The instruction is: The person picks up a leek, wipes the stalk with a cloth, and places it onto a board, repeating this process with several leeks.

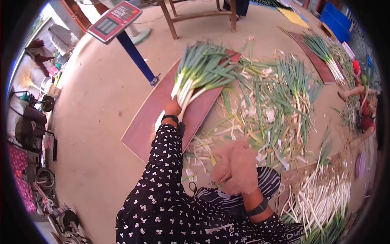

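Observation:
My left hand (pixel 172 107) reaches forward over a reddish-brown board (pixel 140 130). Its fingers are closed around the white stems of a large bunch of green onions (pixel 205 67), whose leaves fan out toward the far end of the board. White stem ends also show beside my wrist. Close to my knee, my right hand (pixel 237 168) is raised above the litter of trimmed leaves. It looks pale and blurred, so its fingers and anything in them cannot be made out.
Peeled leaves (pixel 260 105) and loose green onions (pixel 298 89) cover the floor to the right. Another pile of green onions (pixel 321 199) lies near my right side. A scale (pixel 115 22) stands front left, a wooden bench (pixel 199 17) beyond. A person's arm (pixel 355 92) shows far right.

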A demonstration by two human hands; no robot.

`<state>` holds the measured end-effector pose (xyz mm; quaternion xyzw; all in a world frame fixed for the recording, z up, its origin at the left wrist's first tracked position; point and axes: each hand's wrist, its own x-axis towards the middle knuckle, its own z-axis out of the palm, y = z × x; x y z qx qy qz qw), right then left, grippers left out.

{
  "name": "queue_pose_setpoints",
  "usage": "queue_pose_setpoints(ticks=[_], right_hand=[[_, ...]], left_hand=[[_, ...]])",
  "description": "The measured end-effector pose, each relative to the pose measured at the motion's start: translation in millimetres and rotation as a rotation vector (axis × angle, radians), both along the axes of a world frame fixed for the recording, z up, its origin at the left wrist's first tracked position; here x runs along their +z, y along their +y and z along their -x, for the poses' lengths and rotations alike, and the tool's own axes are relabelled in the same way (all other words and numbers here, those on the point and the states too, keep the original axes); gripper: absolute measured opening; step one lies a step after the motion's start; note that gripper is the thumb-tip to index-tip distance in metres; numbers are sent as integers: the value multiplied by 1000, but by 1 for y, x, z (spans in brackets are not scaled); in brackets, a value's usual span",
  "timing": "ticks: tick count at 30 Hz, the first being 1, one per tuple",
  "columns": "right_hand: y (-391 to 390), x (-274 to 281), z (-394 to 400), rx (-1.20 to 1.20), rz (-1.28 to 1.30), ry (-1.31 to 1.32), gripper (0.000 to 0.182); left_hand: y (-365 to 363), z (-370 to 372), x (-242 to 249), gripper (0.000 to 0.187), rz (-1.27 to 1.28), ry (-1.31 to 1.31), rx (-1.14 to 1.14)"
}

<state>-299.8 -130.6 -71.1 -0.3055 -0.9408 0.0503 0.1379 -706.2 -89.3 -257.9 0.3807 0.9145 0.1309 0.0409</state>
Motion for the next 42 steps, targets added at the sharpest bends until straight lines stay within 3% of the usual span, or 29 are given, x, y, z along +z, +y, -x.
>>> queue_pose_setpoints(ticks=[3,9,13,17,20,24,26,38,42], right_hand=[[-1,2,-11,-27,43,-13,21],[3,8,-22,-82,37,-15,22],[4,11,-23,-99,23,-15,22],[4,14,-20,-106,25,-19,22],[1,16,-16,-108,31,-20,22],[0,17,-13,-110,44,-27,22],[4,19,-12,-111,46,-25,23],[-8,34,-25,-110,43,-21,24],[-9,52,-50,-112,16,27,24]], left_hand=[[-19,-31,14,56,-3,154,7],[-5,-18,48,50,-253,-90,70],[9,-9,67,43,-482,165,-37],[11,-16,90,45,-622,230,-92],[3,-14,78,47,-545,219,-145],[-29,-8,14,52,-185,133,-155],[-31,-20,13,53,-141,212,-147],[-35,-37,46,44,-126,195,16],[-23,-60,78,39,-207,28,-132]])
